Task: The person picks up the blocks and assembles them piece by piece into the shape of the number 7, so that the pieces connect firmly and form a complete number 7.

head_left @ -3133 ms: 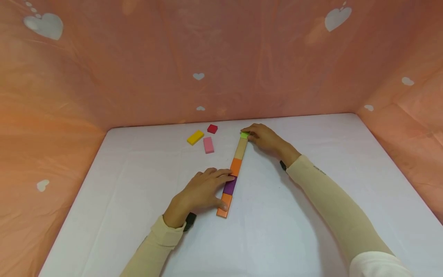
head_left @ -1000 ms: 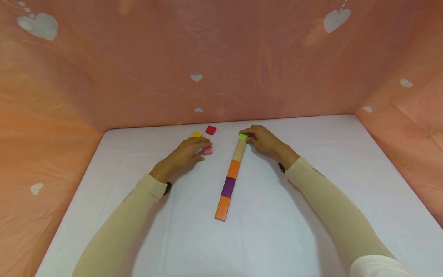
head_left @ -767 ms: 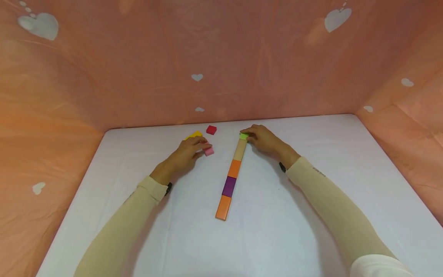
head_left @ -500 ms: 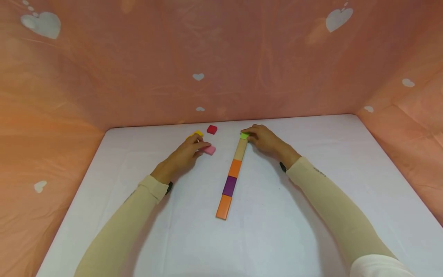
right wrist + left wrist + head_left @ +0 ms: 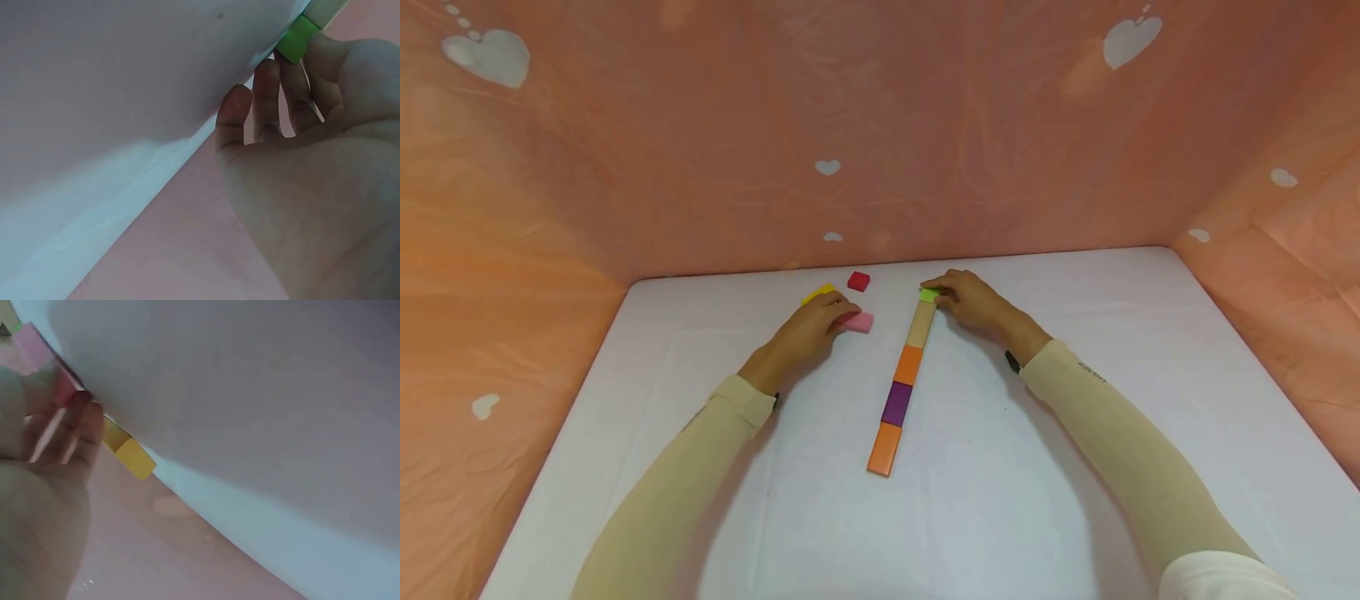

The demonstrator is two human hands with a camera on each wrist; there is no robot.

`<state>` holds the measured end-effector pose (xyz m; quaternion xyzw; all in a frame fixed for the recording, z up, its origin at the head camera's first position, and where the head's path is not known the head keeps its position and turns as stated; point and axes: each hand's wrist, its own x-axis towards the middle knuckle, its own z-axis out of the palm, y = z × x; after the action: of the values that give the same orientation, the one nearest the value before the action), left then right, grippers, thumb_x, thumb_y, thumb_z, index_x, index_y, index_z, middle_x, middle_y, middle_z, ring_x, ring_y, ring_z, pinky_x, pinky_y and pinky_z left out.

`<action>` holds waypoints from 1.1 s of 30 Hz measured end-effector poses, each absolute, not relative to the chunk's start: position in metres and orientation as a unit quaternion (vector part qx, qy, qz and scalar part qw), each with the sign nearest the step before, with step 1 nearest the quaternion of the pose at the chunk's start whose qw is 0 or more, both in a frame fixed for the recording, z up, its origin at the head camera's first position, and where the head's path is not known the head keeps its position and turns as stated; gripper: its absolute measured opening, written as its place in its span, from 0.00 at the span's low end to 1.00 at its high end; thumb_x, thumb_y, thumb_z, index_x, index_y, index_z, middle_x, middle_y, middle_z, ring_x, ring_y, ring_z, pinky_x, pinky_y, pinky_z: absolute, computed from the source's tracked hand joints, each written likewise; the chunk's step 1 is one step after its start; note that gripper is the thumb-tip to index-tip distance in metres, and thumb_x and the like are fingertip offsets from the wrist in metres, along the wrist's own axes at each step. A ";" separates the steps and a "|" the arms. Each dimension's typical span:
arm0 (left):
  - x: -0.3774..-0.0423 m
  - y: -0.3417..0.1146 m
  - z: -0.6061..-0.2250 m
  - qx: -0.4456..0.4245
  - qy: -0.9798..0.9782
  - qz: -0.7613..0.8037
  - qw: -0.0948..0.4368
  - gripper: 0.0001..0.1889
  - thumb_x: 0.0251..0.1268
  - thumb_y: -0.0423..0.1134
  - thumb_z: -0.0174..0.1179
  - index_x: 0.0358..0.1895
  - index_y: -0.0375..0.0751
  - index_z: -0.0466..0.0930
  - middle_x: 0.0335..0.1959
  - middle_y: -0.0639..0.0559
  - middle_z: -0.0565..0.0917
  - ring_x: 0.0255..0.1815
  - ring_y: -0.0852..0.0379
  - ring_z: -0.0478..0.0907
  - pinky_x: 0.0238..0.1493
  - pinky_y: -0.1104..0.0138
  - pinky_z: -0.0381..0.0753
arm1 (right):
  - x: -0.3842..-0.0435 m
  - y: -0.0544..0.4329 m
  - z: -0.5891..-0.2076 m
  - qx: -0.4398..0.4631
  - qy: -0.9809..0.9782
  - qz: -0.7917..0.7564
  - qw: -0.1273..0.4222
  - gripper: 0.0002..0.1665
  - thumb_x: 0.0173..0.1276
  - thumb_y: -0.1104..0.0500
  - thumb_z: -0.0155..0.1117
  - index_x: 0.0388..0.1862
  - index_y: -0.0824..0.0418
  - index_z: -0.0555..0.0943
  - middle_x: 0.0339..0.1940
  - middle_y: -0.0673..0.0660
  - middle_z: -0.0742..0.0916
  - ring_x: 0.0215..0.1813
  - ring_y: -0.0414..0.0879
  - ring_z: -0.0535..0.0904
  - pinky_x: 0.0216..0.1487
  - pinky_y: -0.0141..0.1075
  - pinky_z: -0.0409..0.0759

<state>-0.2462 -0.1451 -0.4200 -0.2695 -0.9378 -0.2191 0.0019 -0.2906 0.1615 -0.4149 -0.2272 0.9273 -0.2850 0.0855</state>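
Observation:
My left hand (image 5: 808, 333) pinches a pink block (image 5: 859, 322) near its left end, between thumb and fingers. In the left wrist view the pink block (image 5: 34, 347) sticks out past the thumb. My right hand (image 5: 973, 304) holds a small green block (image 5: 929, 295) at the far end of a straight row. Thumb and fingertips meet that green block (image 5: 297, 39) in the right wrist view. Down the row toward me come a beige block (image 5: 921, 324), an orange block (image 5: 907, 365), a purple block (image 5: 897, 405) and a second orange block (image 5: 883, 450), set end to end.
A yellow block (image 5: 817, 293) lies just behind my left hand, partly covered by it. Farther back sits a small red block (image 5: 858, 282). The white table (image 5: 1015, 500) ends at an orange cloth wall (image 5: 895, 200) with heart prints.
My left hand has left the near part of the row, gone to the pink block and taken hold of it. The pink block has turned to lie crosswise. My right hand stays on the green block.

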 end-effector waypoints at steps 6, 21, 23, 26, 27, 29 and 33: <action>-0.253 -0.135 -0.417 -0.259 -0.937 -0.233 -0.005 0.18 0.72 0.38 0.58 0.63 0.48 0.76 0.59 0.52 0.76 0.64 0.51 0.72 0.70 0.57 0.74 | -0.291 0.159 -0.417 -0.220 0.927 -0.291 0.089 0.23 0.77 0.59 0.56 0.69 0.53 0.75 0.57 0.58 0.80 0.61 0.54 0.70 0.72 0.50 0.68; -0.269 -0.123 -0.414 -0.233 -0.940 -0.251 -0.019 0.15 0.74 0.36 0.54 0.61 0.46 0.75 0.62 0.52 0.73 0.67 0.52 0.71 0.73 0.59 0.70 | -0.289 0.148 -0.417 -0.210 0.928 -0.294 0.091 0.23 0.76 0.58 0.57 0.68 0.51 0.76 0.57 0.57 0.81 0.60 0.52 0.71 0.71 0.47 0.70; -0.269 -0.118 -0.413 -0.219 -0.943 -0.249 -0.025 0.15 0.74 0.37 0.54 0.61 0.48 0.75 0.61 0.54 0.72 0.67 0.52 0.71 0.73 0.59 0.70 | -0.288 0.148 -0.417 -0.211 0.928 -0.294 0.092 0.23 0.77 0.58 0.57 0.68 0.51 0.76 0.57 0.57 0.81 0.60 0.52 0.71 0.71 0.47 0.70; -0.269 -0.112 -0.411 -0.207 -0.945 -0.250 -0.029 0.16 0.74 0.39 0.54 0.62 0.50 0.75 0.61 0.55 0.72 0.66 0.54 0.71 0.72 0.59 0.71 | -0.288 0.148 -0.416 -0.209 0.928 -0.292 0.095 0.22 0.77 0.58 0.56 0.68 0.51 0.76 0.57 0.57 0.81 0.61 0.52 0.71 0.71 0.48 0.70; -0.270 -0.110 -0.411 -0.205 -0.946 -0.250 -0.029 0.16 0.74 0.39 0.54 0.62 0.50 0.75 0.60 0.56 0.72 0.65 0.54 0.71 0.72 0.59 0.71 | -0.288 0.148 -0.416 -0.208 0.929 -0.292 0.095 0.22 0.77 0.57 0.56 0.68 0.51 0.76 0.57 0.56 0.81 0.61 0.52 0.71 0.72 0.48 0.69; -0.271 -0.107 -0.411 -0.202 -0.946 -0.253 -0.027 0.16 0.74 0.39 0.55 0.62 0.50 0.74 0.60 0.55 0.73 0.63 0.55 0.72 0.71 0.60 0.72 | -0.287 0.149 -0.415 -0.207 0.929 -0.291 0.096 0.22 0.78 0.57 0.55 0.68 0.51 0.76 0.58 0.56 0.81 0.61 0.52 0.70 0.72 0.48 0.69; -0.273 -0.102 -0.410 -0.196 -0.946 -0.255 -0.028 0.19 0.74 0.39 0.55 0.65 0.48 0.73 0.61 0.54 0.73 0.62 0.54 0.73 0.70 0.60 0.73 | -0.286 0.150 -0.413 -0.200 0.928 -0.296 0.102 0.22 0.78 0.58 0.55 0.68 0.50 0.76 0.58 0.56 0.80 0.62 0.52 0.70 0.73 0.49 0.68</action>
<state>-0.2727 -0.1017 -0.4104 -0.1961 -0.9463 -0.2554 -0.0280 -0.2857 0.1503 -0.4129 -0.2001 0.9284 -0.2961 0.1018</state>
